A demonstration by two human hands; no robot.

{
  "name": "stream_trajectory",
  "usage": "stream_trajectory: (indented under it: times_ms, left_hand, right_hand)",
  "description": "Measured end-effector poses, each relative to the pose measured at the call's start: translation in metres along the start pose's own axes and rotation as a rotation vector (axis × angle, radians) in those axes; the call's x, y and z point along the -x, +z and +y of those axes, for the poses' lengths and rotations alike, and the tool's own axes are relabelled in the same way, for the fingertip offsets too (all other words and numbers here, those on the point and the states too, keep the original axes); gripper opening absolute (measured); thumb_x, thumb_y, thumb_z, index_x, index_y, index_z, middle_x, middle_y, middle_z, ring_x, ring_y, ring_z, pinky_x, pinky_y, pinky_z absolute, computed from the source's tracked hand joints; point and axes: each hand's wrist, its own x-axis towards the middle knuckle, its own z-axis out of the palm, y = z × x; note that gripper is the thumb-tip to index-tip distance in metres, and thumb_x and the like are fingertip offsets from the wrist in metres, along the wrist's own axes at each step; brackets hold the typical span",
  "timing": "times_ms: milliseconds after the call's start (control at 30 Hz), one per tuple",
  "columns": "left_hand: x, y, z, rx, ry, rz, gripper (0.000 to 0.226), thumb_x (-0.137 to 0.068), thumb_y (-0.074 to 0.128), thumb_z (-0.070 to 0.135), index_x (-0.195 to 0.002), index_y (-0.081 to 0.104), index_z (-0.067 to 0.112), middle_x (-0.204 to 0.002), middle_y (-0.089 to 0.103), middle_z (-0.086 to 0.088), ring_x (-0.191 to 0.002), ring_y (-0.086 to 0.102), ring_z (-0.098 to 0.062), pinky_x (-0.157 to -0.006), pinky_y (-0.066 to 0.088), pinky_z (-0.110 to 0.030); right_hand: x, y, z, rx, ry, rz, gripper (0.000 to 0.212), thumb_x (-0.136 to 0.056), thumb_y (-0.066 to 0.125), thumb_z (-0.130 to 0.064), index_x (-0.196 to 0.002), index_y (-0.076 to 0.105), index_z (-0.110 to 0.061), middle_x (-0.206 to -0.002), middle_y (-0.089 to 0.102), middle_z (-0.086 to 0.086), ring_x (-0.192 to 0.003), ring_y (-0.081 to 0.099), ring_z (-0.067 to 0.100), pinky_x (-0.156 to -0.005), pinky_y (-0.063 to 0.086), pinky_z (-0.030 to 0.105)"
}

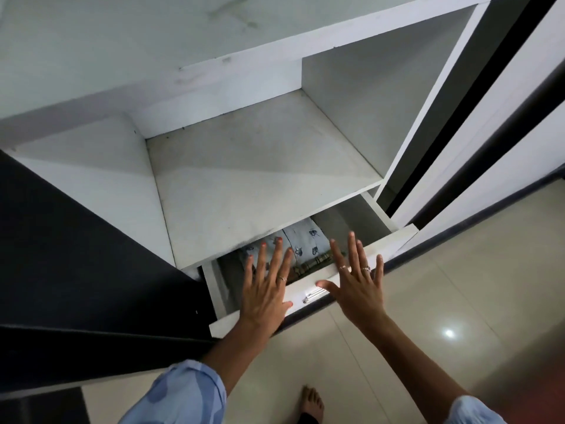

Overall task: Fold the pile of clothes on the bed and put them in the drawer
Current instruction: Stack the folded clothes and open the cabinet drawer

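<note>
Seemingly at the putting-away step, both hands, left hand (265,284) and right hand (358,283), hover flat and empty over the drawer (394,240) holding folded clothes (301,240), which next needs pushing shut.

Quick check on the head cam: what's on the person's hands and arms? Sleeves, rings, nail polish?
Both hands are bare, no gloves. The left hand wears one ring and has orange-red polish on its nails. The right hand wears two rings. Both forearms are bare below light blue sleeves with a darker blue pattern, pushed up near the elbows: the left sleeve and the right sleeve.
</note>
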Motion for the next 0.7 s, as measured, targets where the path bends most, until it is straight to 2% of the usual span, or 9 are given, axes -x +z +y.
stream_trajectory:
  times_ms: [67,167,267,300,367,433,533,633,700]
  left_hand:
    - [-0.018,-0.009,-0.010,-0.030,-0.086,0.004,0.132,-0.072,0.066,0.067,-0.144,-0.032,0.016,-0.149,-0.041,-0.012,-0.139,-0.029,-0.037,-0.111,-0.019,-0.050]
    - [-0.039,-0.019,-0.028,-0.026,-0.207,0.016,0.137,-0.067,0.068,0.068,-0.145,-0.030,0.014,-0.152,-0.034,-0.014,-0.142,-0.024,-0.036,-0.112,-0.013,-0.049]
    - [-0.054,-0.018,-0.049,-0.033,-0.275,-0.005,0.129,-0.073,0.063,0.068,-0.145,-0.028,0.011,-0.156,-0.024,-0.016,-0.145,-0.015,-0.035,-0.117,-0.004,-0.050]
    - [-0.058,-0.017,-0.054,-0.028,-0.289,-0.018,0.126,-0.076,0.062,0.067,-0.145,-0.027,0.010,-0.157,-0.021,-0.016,-0.146,-0.011,-0.035,-0.118,0.002,-0.050]
    - [-0.063,-0.013,-0.063,0.005,-0.310,-0.017,0.125,-0.074,0.064,0.066,-0.149,-0.017,0.008,-0.159,-0.012,-0.017,-0.147,0.000,-0.036,-0.116,0.013,-0.051]
    - [-0.066,-0.008,-0.066,0.003,-0.323,0.014,0.130,-0.063,0.074,0.066,-0.152,0.000,0.007,-0.159,0.005,-0.020,-0.145,0.014,-0.039,-0.113,0.022,-0.053]
    - [-0.067,0.003,-0.067,0.025,-0.319,0.100,0.133,-0.046,0.087,0.058,-0.148,0.021,0.004,-0.153,0.027,-0.022,-0.138,0.031,-0.042,-0.107,0.030,-0.056]
    - [-0.067,0.011,-0.069,-0.002,-0.292,0.167,0.127,-0.047,0.088,0.053,-0.146,0.027,0.003,-0.151,0.031,-0.022,-0.137,0.033,-0.042,-0.107,0.030,-0.057]
    - [-0.066,0.015,-0.067,-0.020,-0.320,0.178,0.121,-0.053,0.086,0.054,-0.147,0.028,0.005,-0.153,0.029,-0.021,-0.138,0.032,-0.041,-0.107,0.030,-0.056]
  right_hand:
    - [-0.025,-0.008,-0.009,0.020,-0.040,0.077,0.093,-0.080,0.021,-0.080,-0.154,0.010,-0.025,-0.161,-0.001,0.010,-0.148,0.001,0.027,-0.115,0.003,0.056]
    - [-0.061,-0.024,-0.020,0.089,-0.189,0.150,0.098,-0.075,0.042,-0.071,-0.154,0.013,-0.020,-0.161,0.005,0.010,-0.148,0.007,0.027,-0.115,0.002,0.055]
    - [-0.096,-0.026,-0.032,0.144,-0.339,0.232,0.096,-0.070,0.071,-0.054,-0.146,0.035,-0.009,-0.153,0.033,0.011,-0.142,0.030,0.022,-0.118,-0.005,0.047]
    - [-0.105,-0.024,-0.036,0.143,-0.366,0.271,0.093,-0.065,0.079,-0.049,-0.140,0.046,-0.006,-0.146,0.045,0.012,-0.136,0.041,0.022,-0.119,-0.001,0.046]
    - [-0.119,-0.019,-0.040,0.162,-0.406,0.304,0.092,-0.054,0.088,-0.042,-0.130,0.057,-0.002,-0.135,0.056,0.015,-0.125,0.054,0.024,-0.116,0.019,0.046]
    - [-0.126,-0.016,-0.039,0.177,-0.454,0.351,0.089,-0.053,0.088,-0.040,-0.128,0.058,0.000,-0.132,0.057,0.017,-0.123,0.056,0.027,-0.108,0.036,0.048]
    - [-0.129,-0.009,-0.032,0.160,-0.501,0.440,0.082,-0.063,0.084,-0.039,-0.130,0.057,0.000,-0.134,0.056,0.019,-0.122,0.056,0.030,-0.102,0.045,0.047]
    - [-0.134,-0.001,-0.030,0.182,-0.541,0.532,0.065,-0.077,0.076,-0.035,-0.128,0.058,0.000,-0.132,0.057,0.020,-0.119,0.059,0.031,-0.100,0.047,0.046]
    - [-0.134,-0.002,-0.032,0.191,-0.561,0.591,0.048,-0.089,0.059,-0.033,-0.124,0.061,0.000,-0.127,0.061,0.019,-0.113,0.062,0.031,-0.096,0.049,0.046]
